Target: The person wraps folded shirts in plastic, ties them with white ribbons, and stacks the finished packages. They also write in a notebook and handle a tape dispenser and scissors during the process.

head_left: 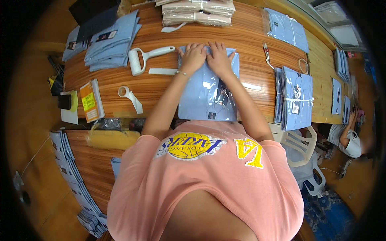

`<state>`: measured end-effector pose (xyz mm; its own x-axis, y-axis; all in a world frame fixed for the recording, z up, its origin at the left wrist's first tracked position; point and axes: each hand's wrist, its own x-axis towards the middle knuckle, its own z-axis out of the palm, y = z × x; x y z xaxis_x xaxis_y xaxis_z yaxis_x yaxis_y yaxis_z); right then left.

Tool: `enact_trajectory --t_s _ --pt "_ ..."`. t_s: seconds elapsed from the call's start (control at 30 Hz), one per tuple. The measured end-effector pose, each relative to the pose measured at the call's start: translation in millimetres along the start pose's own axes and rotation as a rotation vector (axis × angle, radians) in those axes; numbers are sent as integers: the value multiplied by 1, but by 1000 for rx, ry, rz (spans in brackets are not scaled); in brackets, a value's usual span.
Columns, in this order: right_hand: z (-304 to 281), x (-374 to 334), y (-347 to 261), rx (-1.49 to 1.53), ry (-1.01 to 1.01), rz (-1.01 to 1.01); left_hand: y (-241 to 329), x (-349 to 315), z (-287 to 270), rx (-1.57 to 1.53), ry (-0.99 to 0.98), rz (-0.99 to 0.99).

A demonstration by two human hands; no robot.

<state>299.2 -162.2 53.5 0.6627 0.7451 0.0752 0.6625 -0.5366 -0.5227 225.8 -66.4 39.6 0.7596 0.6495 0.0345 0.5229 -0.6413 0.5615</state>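
A folded light blue garment in a clear plastic bag [197, 94] lies in front of me on the wooden table, with dark tags showing through the plastic. My left hand [193, 56] rests palm down on its far left part. Beside it, my right hand [219, 58] presses flat on the far right part, fingers stretched away from me. The two hands are close together and grip nothing. A white strip [161, 71] reaches out from the left side of the bag, and another white strip [251, 86] lies off its right side.
Left on the table [161, 94] are a white-handled lint roller [136, 62], a white tape roll [123, 92] and folded blue garments [110, 46]. Bagged pale garments [197, 14] sit at the far edge. Tied blue bundles [296, 98] lie right, above a plastic chair [299, 146]. Another person [348, 140] is far right.
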Motion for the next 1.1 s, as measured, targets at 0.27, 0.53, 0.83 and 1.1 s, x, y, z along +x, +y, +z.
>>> enact_trajectory --t_s 0.27,0.53,0.83,1.1 --pt "-68 66 47 113 -886 -53 -34 67 -36 -70 -829 101" --pt "-47 42 91 215 -340 43 -46 48 -40 -234 -485 -14" --pt "-57 -50 57 1166 -322 725 -34 -48 -47 -1184 -464 -433" --pt "-81 -182 80 988 -327 686 -68 -166 -71 -880 -293 -443"
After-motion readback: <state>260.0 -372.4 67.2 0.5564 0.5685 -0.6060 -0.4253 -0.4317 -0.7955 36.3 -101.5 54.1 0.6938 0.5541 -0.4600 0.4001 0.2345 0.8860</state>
